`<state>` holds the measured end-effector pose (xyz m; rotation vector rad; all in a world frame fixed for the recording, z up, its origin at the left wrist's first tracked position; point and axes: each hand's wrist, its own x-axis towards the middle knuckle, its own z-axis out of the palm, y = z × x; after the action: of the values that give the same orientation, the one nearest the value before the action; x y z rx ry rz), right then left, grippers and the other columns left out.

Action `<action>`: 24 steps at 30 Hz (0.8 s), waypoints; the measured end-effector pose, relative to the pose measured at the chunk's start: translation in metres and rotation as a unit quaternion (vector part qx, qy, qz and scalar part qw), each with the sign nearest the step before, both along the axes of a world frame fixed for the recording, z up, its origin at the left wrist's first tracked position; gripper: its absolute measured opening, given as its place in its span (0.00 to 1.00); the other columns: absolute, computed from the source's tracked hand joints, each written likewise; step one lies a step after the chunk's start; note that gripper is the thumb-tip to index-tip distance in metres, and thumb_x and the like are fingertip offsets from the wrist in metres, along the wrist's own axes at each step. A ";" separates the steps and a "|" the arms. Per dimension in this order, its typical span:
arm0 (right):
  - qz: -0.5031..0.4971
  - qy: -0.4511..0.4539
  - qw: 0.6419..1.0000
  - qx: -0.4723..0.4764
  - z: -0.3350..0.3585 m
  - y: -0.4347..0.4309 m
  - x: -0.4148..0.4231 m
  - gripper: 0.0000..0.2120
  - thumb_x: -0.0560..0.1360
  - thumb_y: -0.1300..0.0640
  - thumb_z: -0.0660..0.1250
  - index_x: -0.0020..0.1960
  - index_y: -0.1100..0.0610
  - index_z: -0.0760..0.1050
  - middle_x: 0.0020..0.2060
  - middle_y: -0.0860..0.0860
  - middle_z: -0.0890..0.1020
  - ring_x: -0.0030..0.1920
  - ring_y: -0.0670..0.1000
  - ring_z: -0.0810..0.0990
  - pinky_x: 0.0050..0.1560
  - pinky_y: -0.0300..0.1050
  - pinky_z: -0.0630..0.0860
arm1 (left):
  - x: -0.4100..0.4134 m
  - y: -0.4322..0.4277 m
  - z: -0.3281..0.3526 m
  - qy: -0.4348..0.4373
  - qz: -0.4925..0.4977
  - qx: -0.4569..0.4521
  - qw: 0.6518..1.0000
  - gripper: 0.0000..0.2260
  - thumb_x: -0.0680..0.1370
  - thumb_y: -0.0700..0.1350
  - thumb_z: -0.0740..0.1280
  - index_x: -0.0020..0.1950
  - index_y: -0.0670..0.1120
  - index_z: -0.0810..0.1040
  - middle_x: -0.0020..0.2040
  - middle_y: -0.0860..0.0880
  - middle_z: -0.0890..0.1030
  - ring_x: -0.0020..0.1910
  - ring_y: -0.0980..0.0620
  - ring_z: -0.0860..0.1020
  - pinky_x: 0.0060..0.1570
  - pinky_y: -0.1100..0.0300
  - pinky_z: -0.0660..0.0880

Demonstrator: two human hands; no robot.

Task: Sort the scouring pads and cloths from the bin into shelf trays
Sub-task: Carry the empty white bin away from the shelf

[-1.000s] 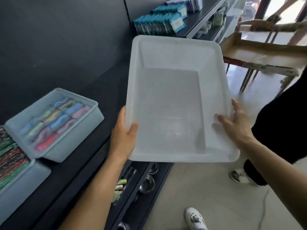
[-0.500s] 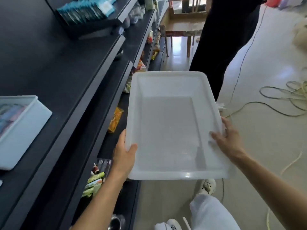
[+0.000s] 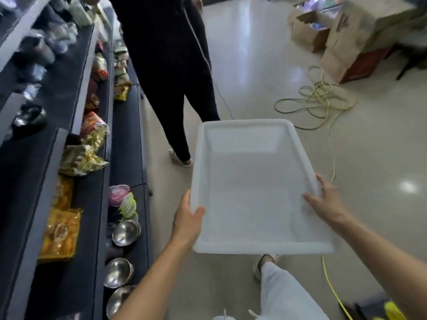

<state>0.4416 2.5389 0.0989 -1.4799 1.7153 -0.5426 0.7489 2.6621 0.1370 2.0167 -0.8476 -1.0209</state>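
Aloft, left hand (image 3: 186, 220) and right hand (image 3: 326, 202) grip bin (image 3: 245, 181) by rims.

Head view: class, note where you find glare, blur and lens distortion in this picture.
Head view: glare shows as bright patches on the glossy floor and highlights on the steel bowls. In the same head view the upper-left shelves are smeared by blur, while the white bin, gripped by the left hand and right hand, is fairly sharp. The wide-angle lens makes shelf edges fan outwards.
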 end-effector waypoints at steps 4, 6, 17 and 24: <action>-0.059 0.003 0.998 0.003 -0.001 -0.064 -0.037 0.29 0.71 0.66 0.69 0.70 0.56 0.67 0.57 0.56 0.79 0.53 0.57 0.79 0.56 0.55 0.76 | -0.028 -0.102 -0.007 0.011 -0.060 0.004 0.998 0.20 0.78 0.38 0.62 0.65 0.58 0.69 0.53 0.58 0.79 0.48 0.60 0.77 0.41 0.63 0.73; -0.092 0.003 0.996 0.011 -0.001 -0.094 -0.055 0.29 0.71 0.67 0.68 0.70 0.57 0.67 0.57 0.56 0.79 0.52 0.57 0.79 0.56 0.54 0.76 | -0.042 -0.151 -0.010 0.012 -0.086 0.008 0.996 0.20 0.78 0.37 0.62 0.63 0.59 0.69 0.51 0.61 0.78 0.47 0.63 0.76 0.39 0.66 0.71; -0.164 0.028 0.986 0.006 0.023 -0.260 -0.113 0.26 0.70 0.62 0.68 0.66 0.52 0.69 0.56 0.53 0.80 0.52 0.58 0.80 0.54 0.54 0.77 | -0.088 -0.378 -0.002 0.028 -0.178 0.012 0.984 0.19 0.76 0.37 0.65 0.63 0.55 0.74 0.54 0.53 0.82 0.53 0.50 0.81 0.59 0.48 0.76; -0.233 0.007 0.972 -0.012 0.034 -0.404 -0.119 0.29 0.70 0.62 0.69 0.69 0.52 0.68 0.58 0.54 0.80 0.55 0.58 0.79 0.58 0.55 0.76 | -0.099 -0.560 0.013 0.040 -0.227 -0.021 0.973 0.16 0.78 0.37 0.64 0.64 0.52 0.71 0.52 0.52 0.81 0.46 0.55 0.80 0.40 0.65 0.76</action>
<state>0.3230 2.1348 0.1331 -1.0926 2.0843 -0.7990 0.6501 2.1024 0.1502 1.7700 -1.3121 -1.3089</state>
